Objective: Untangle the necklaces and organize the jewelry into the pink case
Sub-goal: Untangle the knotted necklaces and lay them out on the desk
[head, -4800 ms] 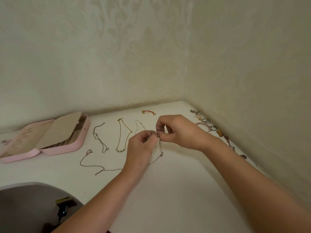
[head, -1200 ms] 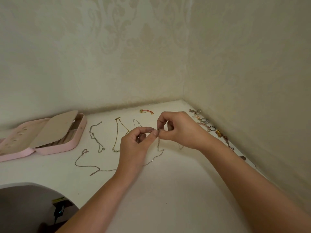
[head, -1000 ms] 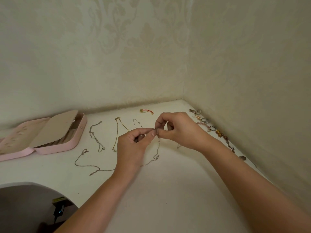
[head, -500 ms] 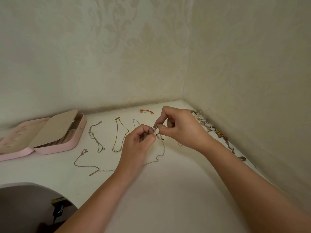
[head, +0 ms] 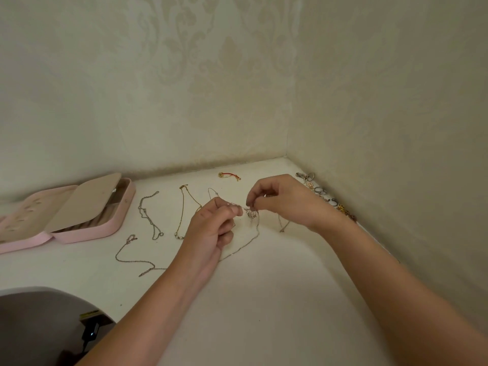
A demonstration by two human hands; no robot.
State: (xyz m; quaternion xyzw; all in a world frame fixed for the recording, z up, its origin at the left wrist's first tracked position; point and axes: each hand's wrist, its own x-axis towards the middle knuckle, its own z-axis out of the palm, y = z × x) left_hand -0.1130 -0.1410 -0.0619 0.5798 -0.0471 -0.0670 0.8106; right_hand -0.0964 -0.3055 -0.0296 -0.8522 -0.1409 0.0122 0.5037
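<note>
White table (head: 264, 313) tucked into a wall corner, with the pink case (head: 89, 231) lying open at the far left, well away from the hands. This looks like the untangling step, imo. The left hand (head: 211, 228) and right hand (head: 285, 199) are held just over the middle of the table. Each one pinches the thin silver chain (head: 256, 233) between thumb and fingertips. A little knot (head: 251, 214) sits between them and the rest of the chain trails down onto the table.

Next move probably calls for teasing that knot loose gently, no yanking, then carrying the chain to the case.

Around it: a silver necklace (head: 149, 215), a gold necklace (head: 183, 210) and a longer chain (head: 132, 256) are laid out between hands and case. There's a red cord bracelet (head: 229, 175) at the back and rings and small bits (head: 323, 192) along the right wall. The laid-out chains lie right on the way to the case, so they could snag.
</note>
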